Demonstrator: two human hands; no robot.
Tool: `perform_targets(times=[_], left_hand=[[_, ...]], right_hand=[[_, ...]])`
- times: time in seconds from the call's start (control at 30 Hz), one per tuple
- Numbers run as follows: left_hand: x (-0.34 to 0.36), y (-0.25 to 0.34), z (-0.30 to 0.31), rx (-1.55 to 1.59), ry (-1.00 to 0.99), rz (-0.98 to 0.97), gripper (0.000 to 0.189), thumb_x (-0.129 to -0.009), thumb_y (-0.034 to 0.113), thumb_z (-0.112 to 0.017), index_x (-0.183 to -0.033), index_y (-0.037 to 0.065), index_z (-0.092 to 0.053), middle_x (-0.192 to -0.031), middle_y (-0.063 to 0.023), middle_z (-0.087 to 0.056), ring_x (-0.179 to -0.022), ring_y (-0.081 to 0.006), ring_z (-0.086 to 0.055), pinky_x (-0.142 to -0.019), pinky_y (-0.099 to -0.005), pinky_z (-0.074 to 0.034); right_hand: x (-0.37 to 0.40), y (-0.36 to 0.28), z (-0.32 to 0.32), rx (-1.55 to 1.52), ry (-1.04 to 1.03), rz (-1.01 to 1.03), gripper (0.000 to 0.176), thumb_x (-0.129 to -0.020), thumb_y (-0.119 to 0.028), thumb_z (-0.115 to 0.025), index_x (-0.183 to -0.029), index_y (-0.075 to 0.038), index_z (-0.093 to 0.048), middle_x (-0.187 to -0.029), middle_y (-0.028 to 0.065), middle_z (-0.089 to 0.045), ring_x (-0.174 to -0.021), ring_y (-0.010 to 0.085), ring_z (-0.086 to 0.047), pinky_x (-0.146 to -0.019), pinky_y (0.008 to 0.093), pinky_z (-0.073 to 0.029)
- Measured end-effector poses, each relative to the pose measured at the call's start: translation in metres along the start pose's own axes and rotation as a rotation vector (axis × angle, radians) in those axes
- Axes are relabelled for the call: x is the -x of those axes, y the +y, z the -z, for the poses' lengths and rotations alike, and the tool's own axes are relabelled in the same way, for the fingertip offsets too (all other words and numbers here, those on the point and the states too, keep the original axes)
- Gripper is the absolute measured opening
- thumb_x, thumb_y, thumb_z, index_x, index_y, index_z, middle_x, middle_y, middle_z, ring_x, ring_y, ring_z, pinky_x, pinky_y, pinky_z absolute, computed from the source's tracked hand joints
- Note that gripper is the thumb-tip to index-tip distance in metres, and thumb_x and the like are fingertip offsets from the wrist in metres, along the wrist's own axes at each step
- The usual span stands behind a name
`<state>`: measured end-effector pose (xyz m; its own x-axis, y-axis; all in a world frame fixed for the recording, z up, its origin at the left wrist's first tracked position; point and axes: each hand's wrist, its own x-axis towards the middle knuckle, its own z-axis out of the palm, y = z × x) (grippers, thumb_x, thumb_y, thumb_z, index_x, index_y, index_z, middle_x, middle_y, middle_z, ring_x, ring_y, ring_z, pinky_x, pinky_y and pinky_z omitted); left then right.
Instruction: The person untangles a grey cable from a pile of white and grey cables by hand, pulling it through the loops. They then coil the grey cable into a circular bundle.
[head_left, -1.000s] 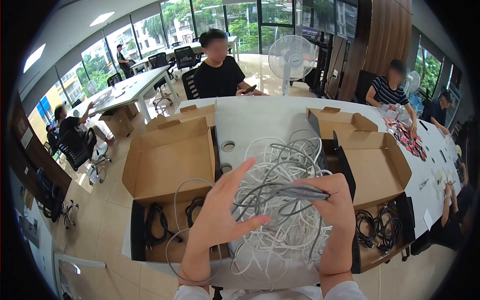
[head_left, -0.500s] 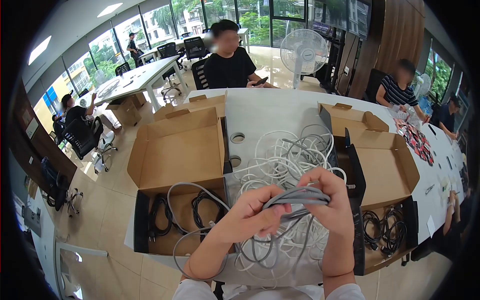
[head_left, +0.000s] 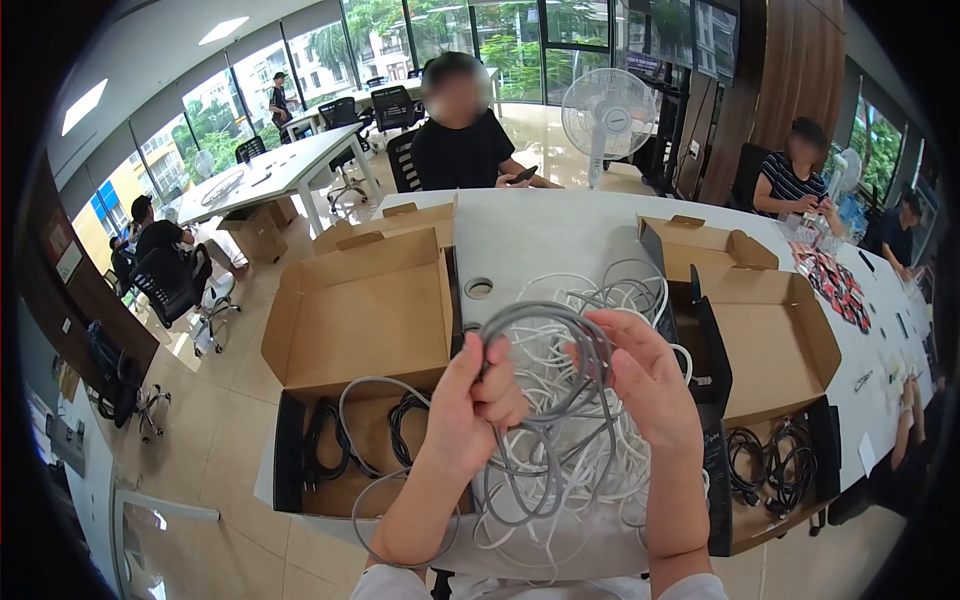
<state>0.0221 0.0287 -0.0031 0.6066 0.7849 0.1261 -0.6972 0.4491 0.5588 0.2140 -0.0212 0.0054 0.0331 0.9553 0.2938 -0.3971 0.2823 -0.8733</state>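
A grey cable (head_left: 540, 308) is gathered in large loops above the table, held up between my two hands. My left hand (head_left: 475, 395) is closed in a fist round the left side of the loops. On the right side, my right hand (head_left: 650, 385) has its fingers and thumb curled about the coil, more loosely. One length of the grey cable trails left past my left forearm and over the edge of an open cardboard box (head_left: 360, 310). Beneath my hands lies a tangled heap of white cables (head_left: 625, 470), with some grey ones among them.
Coiled black cables (head_left: 325, 445) lie in the left box, and more black cables (head_left: 770, 462) in an open box (head_left: 770, 340) at the right. Across the table (head_left: 540, 225) a person (head_left: 465, 145) holds a phone. A standing fan (head_left: 607, 118) is behind. Red packets (head_left: 832, 285) lie far right.
The grey bundle has opened from a narrow, flattened bunch into wide, rounded loops. My left hand has moved left and turned more upright; my right hand has loosened its fingers.
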Motion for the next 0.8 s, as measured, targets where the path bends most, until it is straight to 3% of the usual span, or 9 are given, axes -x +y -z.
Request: perform_targets(times=[0.07, 0.17, 0.37, 0.47, 0.6, 0.8], left_hand=[[-0.001, 0.004, -0.001, 0.039, 0.021, -0.093, 0.032, -0.099, 0.041, -0.034, -0.087, 0.013, -0.042, -0.055, 0.0075, -0.017, -0.042, -0.0062, -0.014, -0.043, -0.0244, -0.016], [0.0, 0.011, 0.004, 0.062, 0.067, -0.203, 0.033, -0.099, 0.043, -0.033, -0.086, 0.014, -0.041, -0.055, 0.0073, -0.017, -0.042, -0.0066, -0.013, -0.043, -0.0244, -0.017], [0.003, 0.019, 0.005, 0.075, 0.04, -0.318, 0.032, -0.099, 0.042, -0.034, -0.086, 0.014, -0.041, -0.055, 0.0073, -0.017, -0.043, -0.0064, -0.013, -0.043, -0.0246, -0.017], [0.003, 0.016, 0.001, 0.087, 0.083, -0.316, 0.032, -0.099, 0.042, -0.034, -0.086, 0.014, -0.041, -0.055, 0.0072, -0.017, -0.043, -0.0065, -0.013, -0.044, -0.0245, -0.017], [0.003, 0.011, -0.004, 0.139, 0.135, -0.33, 0.03, -0.1, 0.039, -0.034, -0.087, 0.014, -0.042, -0.054, 0.0067, -0.017, -0.042, -0.0066, -0.013, -0.043, -0.0247, -0.015], [0.005, 0.006, -0.004, 0.05, 0.096, -0.339, 0.032, -0.099, 0.043, -0.032, -0.086, 0.015, -0.04, -0.055, 0.0069, -0.017, -0.044, -0.0065, -0.014, -0.045, -0.0247, -0.018]], right_hand=[[0.001, 0.0, 0.002, 0.003, 0.091, -0.055, 0.032, -0.09, -0.006, -0.053, -0.121, -0.002, -0.052, -0.12, 0.008, -0.055, -0.106, 0.0133, -0.054, -0.088, 0.0274, -0.045], [0.002, -0.008, -0.001, 0.103, 0.073, -0.066, 0.034, -0.088, 0.003, -0.049, -0.122, -0.002, -0.051, -0.12, 0.0068, -0.054, -0.105, 0.015, -0.055, -0.088, 0.0281, -0.046], [0.007, -0.016, -0.006, 0.694, -0.192, 0.218, 0.044, -0.078, 0.015, -0.051, -0.116, -0.006, -0.061, -0.113, 0.0105, -0.057, -0.098, 0.0186, -0.06, -0.078, 0.0283, -0.051], [0.007, -0.018, -0.008, 0.919, -0.293, 0.371, 0.042, -0.076, 0.014, -0.054, -0.109, -0.01, -0.066, -0.109, 0.0119, -0.057, -0.093, 0.0205, -0.062, -0.074, 0.0281, -0.053], [0.008, -0.007, -0.009, 0.841, -0.279, 0.376, 0.04, -0.074, 0.012, -0.061, -0.106, -0.011, -0.068, -0.11, 0.0101, -0.056, -0.088, 0.0229, -0.063, -0.071, 0.0289, -0.053], [0.002, -0.005, -0.019, 1.042, -0.354, 0.508, 0.026, -0.071, -0.008, -0.073, -0.096, -0.011, -0.068, -0.11, 0.0097, -0.052, -0.095, 0.0255, -0.053, -0.076, 0.0342, -0.047]])
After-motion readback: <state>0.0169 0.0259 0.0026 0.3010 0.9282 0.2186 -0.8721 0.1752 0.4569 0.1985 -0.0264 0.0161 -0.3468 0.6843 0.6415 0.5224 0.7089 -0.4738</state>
